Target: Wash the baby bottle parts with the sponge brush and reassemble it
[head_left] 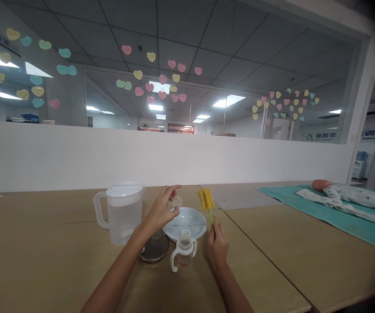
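My left hand [163, 204] is closed around a small clear round piece [177, 201], which looks like a baby bottle nipple, above the bowl. In my right hand [218, 243] is the green handle of a bottle brush [206, 199], its yellow sponge head pointing up. A white bowl [200, 222] sits between my hands on the table. In front of it stands an uncapped clear baby bottle [185, 257] with two white side handles. A dark round metal item [155, 252] lies left of the bottle, partly hidden by my left forearm.
A lidded translucent pitcher [125, 213] stands at the left of my left hand. On the right, a doll in patterned clothes [360, 196] lies on a teal mat [344, 221]. A white wall [174, 158] with a window above closes off the table's far side.
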{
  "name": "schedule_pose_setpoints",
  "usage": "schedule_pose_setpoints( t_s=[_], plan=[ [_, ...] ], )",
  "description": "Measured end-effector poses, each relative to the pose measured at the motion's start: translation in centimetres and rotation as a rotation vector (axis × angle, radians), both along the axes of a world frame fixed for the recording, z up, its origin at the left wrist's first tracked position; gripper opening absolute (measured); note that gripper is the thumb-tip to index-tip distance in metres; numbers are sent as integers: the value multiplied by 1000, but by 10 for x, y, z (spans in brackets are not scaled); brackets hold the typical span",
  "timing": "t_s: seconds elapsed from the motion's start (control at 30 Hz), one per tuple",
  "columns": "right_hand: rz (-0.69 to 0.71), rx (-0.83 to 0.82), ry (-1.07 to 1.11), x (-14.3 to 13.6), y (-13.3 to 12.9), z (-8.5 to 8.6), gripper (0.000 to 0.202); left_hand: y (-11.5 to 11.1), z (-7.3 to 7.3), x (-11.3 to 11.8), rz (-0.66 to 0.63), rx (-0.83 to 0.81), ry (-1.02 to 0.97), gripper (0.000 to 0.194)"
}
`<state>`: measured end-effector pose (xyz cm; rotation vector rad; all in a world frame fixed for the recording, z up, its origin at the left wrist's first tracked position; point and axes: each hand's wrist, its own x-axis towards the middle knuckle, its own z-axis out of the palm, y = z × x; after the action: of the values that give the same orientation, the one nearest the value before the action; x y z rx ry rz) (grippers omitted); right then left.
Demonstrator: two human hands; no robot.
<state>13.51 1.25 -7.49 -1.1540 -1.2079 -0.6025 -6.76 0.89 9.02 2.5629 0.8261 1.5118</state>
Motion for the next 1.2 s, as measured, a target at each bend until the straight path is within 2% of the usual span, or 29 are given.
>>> schedule_pose_setpoints(
  t_s=[0.2,0.4,0.5,0.7,0.87,1.2],
  plan=[
    [104,25,-175,-6,3,-8,40,0,0,0,33,5,15,66],
    [-8,-61,-85,-2,5,-7,40,-2,2,-3,66,23,20,66],
    [-7,-25,-51,1,2,-3,39,4,-2,-4,70,-42,25,68],
    [81,24,-94,-4,-2,-1,35,8,-8,-2,61,-180,54,68],
    [83,40,-87,-3,-3,-1,33,4,-5,-1,51,-218,53,64],
    [81,45,-69,-3,-3,0,33,4,-6,-1,69,-138,122,41]
  ],
)
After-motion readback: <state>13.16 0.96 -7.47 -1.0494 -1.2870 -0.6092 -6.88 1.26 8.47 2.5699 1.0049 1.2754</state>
